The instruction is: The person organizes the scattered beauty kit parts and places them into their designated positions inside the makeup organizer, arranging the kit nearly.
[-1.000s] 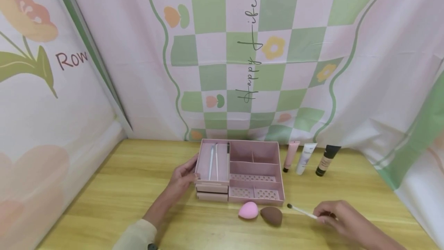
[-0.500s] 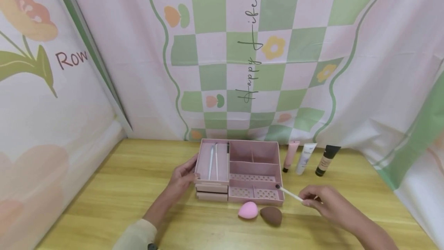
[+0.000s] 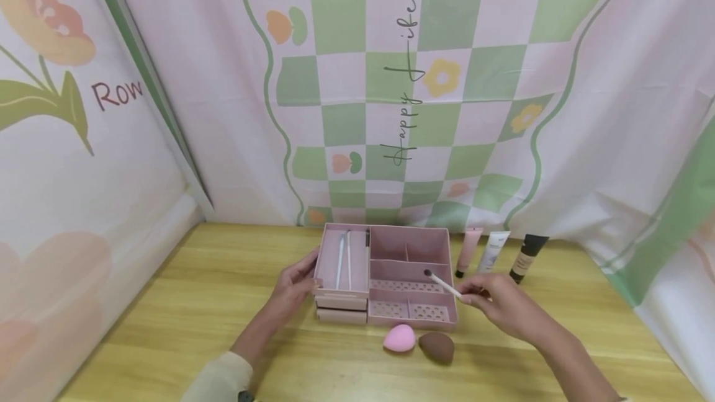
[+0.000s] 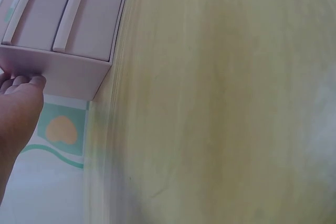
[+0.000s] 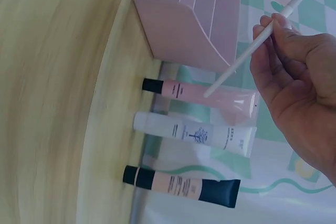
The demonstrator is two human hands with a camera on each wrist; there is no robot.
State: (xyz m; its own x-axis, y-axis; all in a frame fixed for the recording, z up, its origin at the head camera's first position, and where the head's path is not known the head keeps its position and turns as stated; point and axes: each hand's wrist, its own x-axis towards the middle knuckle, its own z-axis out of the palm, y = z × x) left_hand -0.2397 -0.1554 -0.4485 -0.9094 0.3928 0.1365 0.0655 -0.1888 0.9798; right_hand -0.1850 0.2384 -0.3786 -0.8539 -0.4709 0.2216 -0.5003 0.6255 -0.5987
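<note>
pink plastic, the compartmented organiser box (image 3: 410, 265) sits on the light wooden table (image 3: 184, 303) and serves as the landmark for everything else. the right hand (image 3: 497, 306) hovers just off the box's right edge, its thumb and fingertips pinching the white handle of a thin makeup brush with a dark tip (image 3: 442, 285). the brush is tilted, its dark tip out over the middle right compartment of the box, above the perforated insert; whether the tip touches the box cannot be told. in the right wrist view the same brush (image 5: 252, 43) runs slantwise through the curled fingers (image 5: 281, 35), with the box wall (image 5: 181, 32) beyond it.

the left hand (image 3: 293, 287) rests against the left side of the box, fingers laid nearly straight along the wall, curled round nothing. the left wrist view shows the fingertips (image 4: 23, 81) pressed to the lower edge of the box (image 4: 73, 72).

two white slender brushes (image 3: 343, 259) lie side by side in the long left compartment of the box. in front of the box lie a pink teardrop sponge (image 3: 400, 338) and a brown teardrop sponge (image 3: 437, 347), just beside each other. to the right of the box, near the back, three tubes lie in a row: a pink tube with a black cap (image 3: 468, 252), a white tube (image 3: 491, 252), and a beige tube with a black top (image 3: 525, 258).
</note>
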